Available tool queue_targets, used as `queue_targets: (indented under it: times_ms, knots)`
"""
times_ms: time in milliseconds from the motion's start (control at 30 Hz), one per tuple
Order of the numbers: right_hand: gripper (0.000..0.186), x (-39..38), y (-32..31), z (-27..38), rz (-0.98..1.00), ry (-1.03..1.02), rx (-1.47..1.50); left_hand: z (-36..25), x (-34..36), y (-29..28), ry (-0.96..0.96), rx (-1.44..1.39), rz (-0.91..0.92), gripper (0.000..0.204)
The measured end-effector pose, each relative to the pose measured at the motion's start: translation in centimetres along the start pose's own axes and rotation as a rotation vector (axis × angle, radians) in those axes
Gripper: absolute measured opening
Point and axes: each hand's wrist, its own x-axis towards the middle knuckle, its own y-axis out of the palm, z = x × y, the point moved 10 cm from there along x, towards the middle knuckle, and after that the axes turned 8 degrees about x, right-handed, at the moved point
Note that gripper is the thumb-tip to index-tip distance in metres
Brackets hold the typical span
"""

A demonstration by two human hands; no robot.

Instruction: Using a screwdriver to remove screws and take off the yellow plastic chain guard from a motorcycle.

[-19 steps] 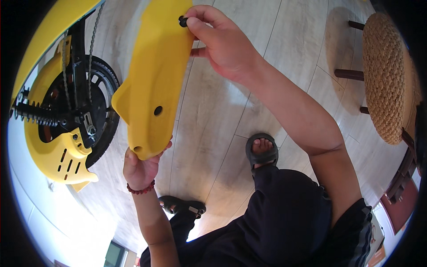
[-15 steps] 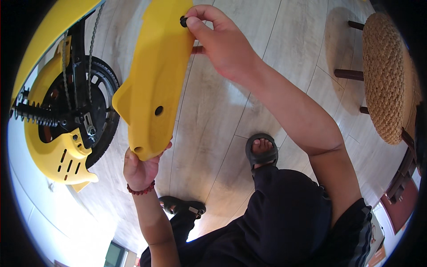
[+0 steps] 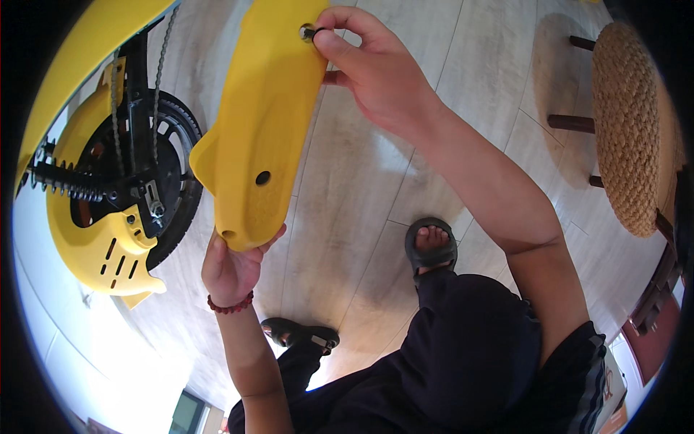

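Note:
A long yellow plastic panel [image 3: 256,123] with a side fin and round holes hangs at an angle in the upper middle of the head view. My left hand [image 3: 233,266], a red bead bracelet at its wrist, cups the panel's bottom end with fingers curled round it. My right hand [image 3: 372,72] is at the panel's upper right edge. Its thumb and forefinger pinch a small black-and-silver fitting [image 3: 306,32] against the surface, while a lower finger reaches to the panel's edge. Whether that fitting sits inside a hole I cannot tell.
At left stands a yellow-and-black bike with a wheel [image 3: 179,210], chain, spring shock [image 3: 65,184] and slotted yellow cover [image 3: 116,260]. A woven-seat stool [image 3: 625,123] with dark legs is at right. My sandalled feet rest on the wood-plank floor [image 3: 340,217] below the panel.
The panel and both my hands have shifted slightly right, and its lower end slightly up. A silver part of the fitting at my right fingertips now shows where mostly black showed before.

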Motion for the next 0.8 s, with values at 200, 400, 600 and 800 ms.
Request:
queue_targets:
  times_ms: [200, 400, 600, 800]
  knots:
    - [0.021, -0.6, -0.7, 0.4, -0.097, -0.066, -0.212, -0.6, -0.4, -0.2, 0.067, 0.408, -0.007, 0.058]
    - [0.019, -1.0, -0.1, 2.9, -0.147, -0.239, -0.462, -0.5, -0.3, 0.0, 0.082, 0.521, -0.020, 0.058]
    - [0.017, -1.1, -0.1, 3.9, -0.141, -0.291, -0.527, -0.6, -1.1, -1.7, 0.077, 0.615, -0.114, 0.058]
    - [0.017, -1.2, 0.0, 4.3, -0.066, -0.366, -0.460, -0.5, -1.1, -1.1, 0.074, 0.574, -0.105, 0.060]
